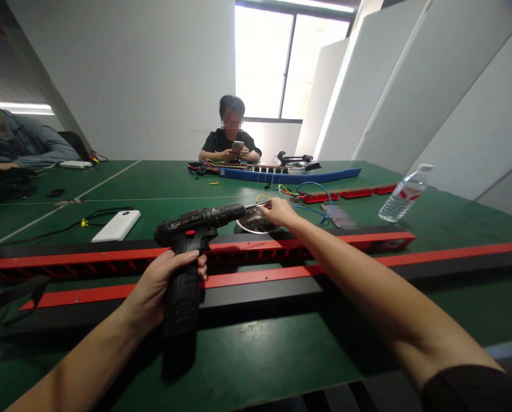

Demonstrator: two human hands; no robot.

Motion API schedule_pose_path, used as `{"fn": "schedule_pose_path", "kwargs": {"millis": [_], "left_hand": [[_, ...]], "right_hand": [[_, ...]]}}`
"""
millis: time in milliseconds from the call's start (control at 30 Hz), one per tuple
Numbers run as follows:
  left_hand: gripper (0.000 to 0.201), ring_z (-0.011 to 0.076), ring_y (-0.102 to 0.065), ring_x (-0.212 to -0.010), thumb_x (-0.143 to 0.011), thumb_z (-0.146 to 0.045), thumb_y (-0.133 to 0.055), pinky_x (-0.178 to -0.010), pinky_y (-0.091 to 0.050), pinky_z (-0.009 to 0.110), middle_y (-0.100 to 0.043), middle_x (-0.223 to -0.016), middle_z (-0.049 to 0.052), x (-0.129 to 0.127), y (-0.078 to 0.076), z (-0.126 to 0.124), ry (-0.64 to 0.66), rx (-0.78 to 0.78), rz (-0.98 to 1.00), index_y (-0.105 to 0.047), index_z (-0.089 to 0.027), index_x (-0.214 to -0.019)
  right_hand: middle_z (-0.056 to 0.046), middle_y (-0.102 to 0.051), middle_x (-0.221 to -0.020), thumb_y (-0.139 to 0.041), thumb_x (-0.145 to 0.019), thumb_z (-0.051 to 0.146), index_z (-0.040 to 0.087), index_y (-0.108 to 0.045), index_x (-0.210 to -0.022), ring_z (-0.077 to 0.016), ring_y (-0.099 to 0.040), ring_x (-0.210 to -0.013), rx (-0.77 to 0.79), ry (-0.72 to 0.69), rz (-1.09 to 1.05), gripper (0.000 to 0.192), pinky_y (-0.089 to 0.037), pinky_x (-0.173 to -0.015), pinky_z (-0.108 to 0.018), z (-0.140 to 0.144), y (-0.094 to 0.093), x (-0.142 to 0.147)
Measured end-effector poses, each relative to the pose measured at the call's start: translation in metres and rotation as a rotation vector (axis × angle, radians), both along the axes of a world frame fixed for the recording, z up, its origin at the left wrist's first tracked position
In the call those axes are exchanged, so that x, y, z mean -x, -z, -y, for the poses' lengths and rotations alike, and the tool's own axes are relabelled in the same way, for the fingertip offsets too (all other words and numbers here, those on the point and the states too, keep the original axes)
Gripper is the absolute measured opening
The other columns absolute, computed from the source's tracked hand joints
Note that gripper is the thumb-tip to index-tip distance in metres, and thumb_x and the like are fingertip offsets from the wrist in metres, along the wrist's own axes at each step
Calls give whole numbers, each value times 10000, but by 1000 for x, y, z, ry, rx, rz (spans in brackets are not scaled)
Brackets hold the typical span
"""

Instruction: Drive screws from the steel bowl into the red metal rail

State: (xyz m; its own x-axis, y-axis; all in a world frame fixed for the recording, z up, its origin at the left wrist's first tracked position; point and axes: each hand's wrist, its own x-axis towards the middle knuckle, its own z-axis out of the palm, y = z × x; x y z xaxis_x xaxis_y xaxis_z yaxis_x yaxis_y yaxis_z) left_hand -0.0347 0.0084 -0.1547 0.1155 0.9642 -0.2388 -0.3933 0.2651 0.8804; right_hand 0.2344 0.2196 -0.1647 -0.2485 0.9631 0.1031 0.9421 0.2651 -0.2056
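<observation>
Head view, noting left to right: a person in a grey-green jacket (pixel 19 143) is leaning on the far left edge of the green tabletop (pixel 247 355), with a white power bank (pixel 117 225) and a black cable (pixel 45 229) lying closer in. The left hand (pixel 161 286) is wrapping fully closed around the grip of a black cordless screwdriver (pixel 191 240), holding it upright above the long red-and-black rails (pixel 247 252) that are running across the tabletop in front of the body. The tool is looking matte black with a small red switch, its chuck pointing right and its thin bit (pixel 256 205) reaching over a small metal bowl (pixel 256 220) sitting just behind the rails. The right hand (pixel 279 212) is stretching out to the bowl's rim, fingertips pinching together at the bit's tip; whether a screw is sitting between them is too small to tell. Judging by this, the step in hand is loading a fastener from the bowl's dark contents onto the bit; the next move is likely calling for steadying that fastener and lining the bit up with a hole in a rail. Farther back a second person is sitting holding a phone (pixel 237 145) behind a blue rail (pixel 290 175) and loose coloured wires (pixel 311 197). At right a clear water bottle (pixel 404 194) is standing tilted in the wide-angle view.
</observation>
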Motion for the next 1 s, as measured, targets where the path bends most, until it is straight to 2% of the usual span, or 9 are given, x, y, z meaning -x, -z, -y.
{"fn": "schedule_pose_path", "kwargs": {"millis": [133, 233, 367, 533, 767, 900, 1000], "left_hand": [[120, 145, -631, -674, -819, -208, -746, -618, -574, 245, -626, -777, 51, 0, 1, -1, 2, 25, 20, -679, -109, -830], [134, 157, -631, -662, -803, -220, -760, -594, -567, 249, -627, -751, 50, -1, 0, -1, 22, 16, 1, -677, -116, -822], [144, 155, -634, -669, -788, -227, -778, -608, -568, 246, -644, -766, 47, -2, -1, 1, 9, -26, -18, -684, -125, -825], [151, 161, -641, -665, -788, -240, -781, -610, -572, 254, -650, -748, 47, -1, 0, 1, 24, -17, -20, -690, -127, -831], [174, 172, -650, -655, -760, -241, -800, -597, -570, 260, -662, -735, 56, -1, 0, 1, 13, -24, -34, -690, -121, -822], [167, 175, -649, -656, -786, -257, -783, -603, -571, 269, -662, -727, 56, 1, 2, 1, 36, -25, -52, -694, -123, -833], [155, 177, -651, -658, -797, -258, -776, -607, -571, 272, -663, -724, 56, 2, 4, 1, 49, -29, -61, -700, -128, -832]], "right_hand": [[-143, -765, -1006, -643, -863, 408, 173, -779, -994, -275, -703, -910, 84, -59, 145, 301, -503, -775, -335, -1, 3, 5], [-142, -762, -1050, -724, -789, 436, 208, -782, -1007, -319, -698, -977, 102, -92, 207, 320, -502, -845, -394, 1, 5, 8], [-131, -764, -1063, -713, -799, 444, 243, -774, -1071, -314, -701, -975, 112, -95, 234, 344, -505, -821, -376, 0, 5, 12], [-128, -762, -1029, -673, -827, 440, 221, -764, -1082, -272, -705, -902, 122, -74, 236, 348, -505, -752, -330, -4, 3, 7], [-115, -759, -1037, -710, -771, 532, 242, -763, -1052, -318, -694, -959, 120, -116, 265, 408, -494, -877, -442, -5, 6, 8], [-141, -758, -1030, -680, -816, 441, 202, -771, -1008, -312, -695, -960, 126, -100, 274, 319, -484, -903, -449, -4, 6, 9], [-127, -760, -1032, -681, -822, 431, 218, -773, -1005, -313, -695, -979, 135, -113, 277, 295, -484, -907, -444, -3, 5, 8]]}}
